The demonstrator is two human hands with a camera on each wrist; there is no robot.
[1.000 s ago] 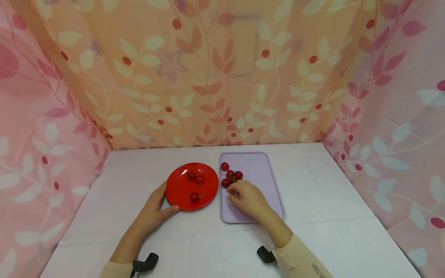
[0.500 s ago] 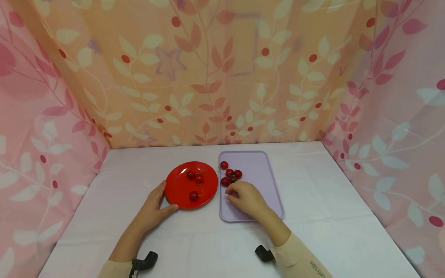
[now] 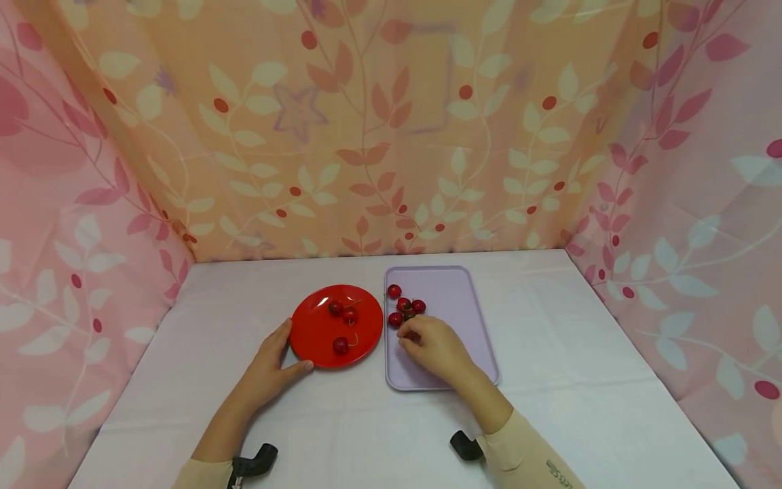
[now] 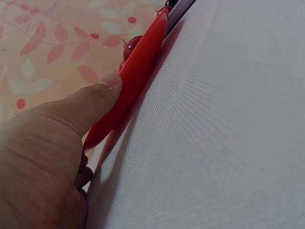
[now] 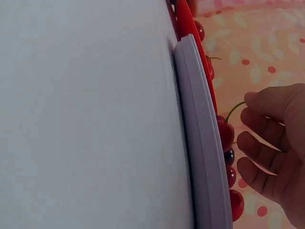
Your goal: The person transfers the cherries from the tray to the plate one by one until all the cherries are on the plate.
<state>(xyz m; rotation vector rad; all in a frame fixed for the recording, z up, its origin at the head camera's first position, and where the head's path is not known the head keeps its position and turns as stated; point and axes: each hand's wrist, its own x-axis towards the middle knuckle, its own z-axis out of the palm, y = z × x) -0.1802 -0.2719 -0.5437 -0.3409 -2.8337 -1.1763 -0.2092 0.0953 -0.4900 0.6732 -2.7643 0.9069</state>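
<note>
In the head view, the left hand holds the near left rim of a round red plate, thumb and fingers spread along it. On the plate lie three cherries, one near the front and two farther back. The right hand is over a lilac tray beside several cherries. In the right wrist view, its thumb and a fingertip pinch the green stem of a cherry; the other fingers are bent. That cherry sits low by the tray's edge; whether it touches the tray is unclear.
The plate and tray stand side by side on a white cloth. Floral curtains close off the back and both sides. Black wrist mounts sit at the cuffs of both beige sleeves.
Little differs. The right hand's fingertips shift very slightly over the tray; the left hand, plate and cherries keep their places. A small shift of the whole view comes from the head camera.
</note>
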